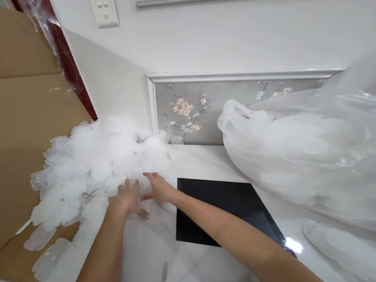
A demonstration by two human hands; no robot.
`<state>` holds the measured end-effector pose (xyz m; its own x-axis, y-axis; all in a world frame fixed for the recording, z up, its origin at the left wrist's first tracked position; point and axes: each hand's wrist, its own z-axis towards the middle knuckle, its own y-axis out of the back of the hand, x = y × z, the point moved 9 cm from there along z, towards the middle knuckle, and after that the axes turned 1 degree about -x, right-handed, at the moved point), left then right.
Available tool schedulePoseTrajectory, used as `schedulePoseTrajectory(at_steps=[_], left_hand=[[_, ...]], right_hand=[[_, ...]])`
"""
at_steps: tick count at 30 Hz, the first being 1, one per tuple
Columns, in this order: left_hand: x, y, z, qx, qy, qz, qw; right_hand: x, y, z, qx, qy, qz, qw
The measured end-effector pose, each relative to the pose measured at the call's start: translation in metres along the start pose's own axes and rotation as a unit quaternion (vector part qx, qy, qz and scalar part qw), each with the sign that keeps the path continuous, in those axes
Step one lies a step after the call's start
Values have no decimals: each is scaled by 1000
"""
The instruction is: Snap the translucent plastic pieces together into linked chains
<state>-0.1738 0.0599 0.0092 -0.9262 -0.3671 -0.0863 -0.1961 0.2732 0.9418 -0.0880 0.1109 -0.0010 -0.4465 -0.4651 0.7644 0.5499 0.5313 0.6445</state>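
Observation:
My left hand (127, 201) rests palm down at the front edge of a large pile of thin, translucent white plastic pieces (90, 154). Its fingers are spread and slightly blurred. Close beside it, my right hand (161, 188) reaches in from the right, with thumb and fingers apart. Both hands are over or touching the near pieces of the heap; I see nothing gripped in either. Below them lies a pale, see-through sheet or surface (141, 250) whose kind I cannot make out. Under my right forearm is a flat black square panel (219, 199).
A big clear plastic bag (307, 148) full of white material stands on the right of the white table (205, 157). A smaller white bundle (351, 245) lies in front of it. Cardboard (16, 129) borders the left side. Behind is a wall with a floral panel (188, 110).

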Motion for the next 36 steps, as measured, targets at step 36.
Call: schedulePoseTrajectory(at_steps=[36], left_hand=[[-147, -8, -17, -189, -306, -206, 910]], right_hand=[[-127, 167, -187, -151, -27, -191, 970]])
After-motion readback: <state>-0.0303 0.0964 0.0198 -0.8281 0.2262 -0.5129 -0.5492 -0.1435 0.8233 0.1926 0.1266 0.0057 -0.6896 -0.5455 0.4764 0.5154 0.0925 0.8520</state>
